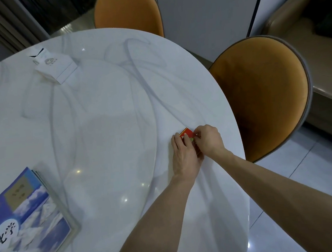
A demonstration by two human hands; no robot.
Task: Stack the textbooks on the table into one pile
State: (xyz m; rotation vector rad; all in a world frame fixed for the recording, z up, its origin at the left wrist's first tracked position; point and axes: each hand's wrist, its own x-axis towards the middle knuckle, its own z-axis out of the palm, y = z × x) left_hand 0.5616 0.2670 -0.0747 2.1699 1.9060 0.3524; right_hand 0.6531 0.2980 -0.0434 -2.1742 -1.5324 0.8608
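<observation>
A pile of textbooks (27,222) lies at the near left of the white marble table (104,115); the top one has a blue cover with clouds and large Chinese characters. Edges of other books show beneath it. Far from the pile, near the table's right edge, both hands meet on a small red box (187,133). My left hand (185,156) lies over its near side with fingers curled on it. My right hand (209,140) pinches its right end. Most of the box is hidden under the hands.
A white open carton (55,66) stands at the far left of the table. Two orange chairs stand around it, one at the far side (129,10) and one at the right (262,95). Shiny tiled floor (305,164) lies to the right.
</observation>
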